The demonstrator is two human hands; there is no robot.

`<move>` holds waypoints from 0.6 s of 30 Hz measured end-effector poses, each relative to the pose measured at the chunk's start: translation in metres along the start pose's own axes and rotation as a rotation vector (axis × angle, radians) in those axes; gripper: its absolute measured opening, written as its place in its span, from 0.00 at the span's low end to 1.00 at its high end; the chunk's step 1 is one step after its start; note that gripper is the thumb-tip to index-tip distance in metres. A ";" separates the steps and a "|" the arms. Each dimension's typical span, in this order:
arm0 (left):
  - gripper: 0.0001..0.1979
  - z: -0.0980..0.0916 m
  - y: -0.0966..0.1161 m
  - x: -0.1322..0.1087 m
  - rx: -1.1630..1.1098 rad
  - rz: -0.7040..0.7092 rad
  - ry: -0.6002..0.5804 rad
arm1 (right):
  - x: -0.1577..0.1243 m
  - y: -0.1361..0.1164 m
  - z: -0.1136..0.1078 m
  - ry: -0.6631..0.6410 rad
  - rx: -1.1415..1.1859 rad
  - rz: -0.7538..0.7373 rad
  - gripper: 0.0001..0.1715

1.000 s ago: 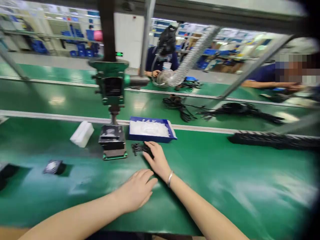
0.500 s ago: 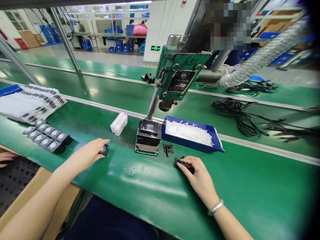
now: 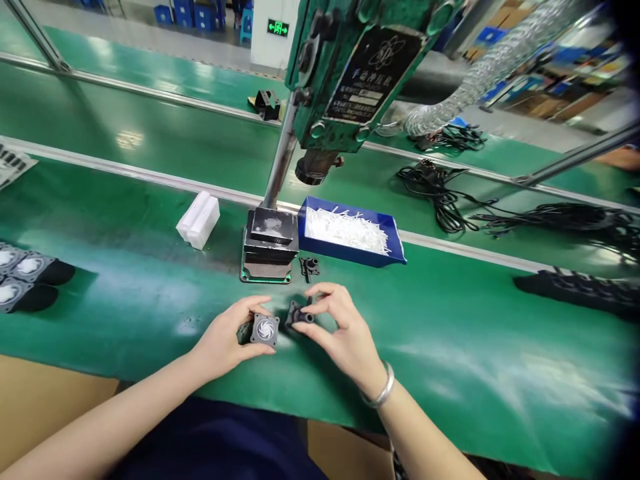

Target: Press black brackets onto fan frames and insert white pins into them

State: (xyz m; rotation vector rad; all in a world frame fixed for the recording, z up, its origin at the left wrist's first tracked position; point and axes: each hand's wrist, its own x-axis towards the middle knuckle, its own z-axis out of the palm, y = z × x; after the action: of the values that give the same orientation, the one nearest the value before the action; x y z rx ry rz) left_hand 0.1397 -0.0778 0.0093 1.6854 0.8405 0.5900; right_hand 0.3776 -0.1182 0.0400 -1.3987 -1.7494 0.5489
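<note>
My feed is bright, lit apparently from above: pale glare streaks the bench (image 3: 500, 373) and glints along the duct (image 3: 480, 80). A soft shadow lies below the right hand (image 3: 345, 327). The exit sign (image 3: 277, 28) glows green. Blackness cuts my right edge, and the upper-right boxes (image 3: 567, 100) look smeared and stretched.

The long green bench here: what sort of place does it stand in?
Probably a factory assembly workshop: a green press stands on the bench, beside a blue tray of loose white pieces, and matching small parts are grouped at the left edge.
</note>
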 end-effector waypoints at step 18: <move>0.32 -0.007 0.002 -0.001 0.124 0.137 -0.018 | 0.006 -0.030 0.036 -0.180 0.115 -0.147 0.10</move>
State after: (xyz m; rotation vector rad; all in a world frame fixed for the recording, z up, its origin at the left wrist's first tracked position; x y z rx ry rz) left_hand 0.1347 -0.0743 0.0131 1.8699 0.7658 0.6251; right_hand 0.3305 -0.1156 0.0440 -1.1607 -1.9131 0.7007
